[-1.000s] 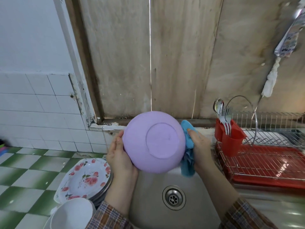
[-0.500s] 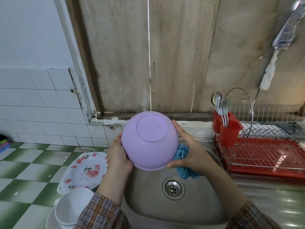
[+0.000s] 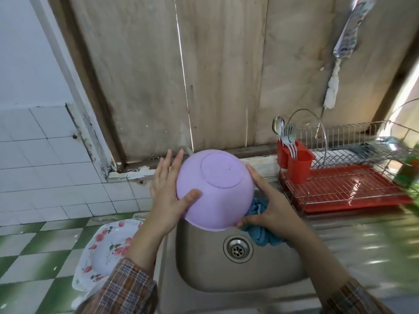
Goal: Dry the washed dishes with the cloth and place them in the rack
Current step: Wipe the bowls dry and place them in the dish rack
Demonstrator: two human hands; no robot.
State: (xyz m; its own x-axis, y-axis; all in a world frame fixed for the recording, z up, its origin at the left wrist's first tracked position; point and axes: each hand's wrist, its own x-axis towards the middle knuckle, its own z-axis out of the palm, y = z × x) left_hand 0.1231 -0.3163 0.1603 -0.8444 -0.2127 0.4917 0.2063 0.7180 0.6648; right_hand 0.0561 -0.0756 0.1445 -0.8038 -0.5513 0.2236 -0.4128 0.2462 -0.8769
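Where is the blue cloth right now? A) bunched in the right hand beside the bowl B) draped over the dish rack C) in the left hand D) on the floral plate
A: the blue cloth is bunched in the right hand, against the purple bowl.

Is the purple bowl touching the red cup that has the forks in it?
Apart. The head view shows bare ledge between the purple bowl and the red cup.

Straightens fingers of left hand (image 3: 166,196) behind purple bowl (image 3: 215,189), thumb now on its near side; lowers blue cloth (image 3: 263,234), bunched in right hand (image 3: 272,209), to under the rim.
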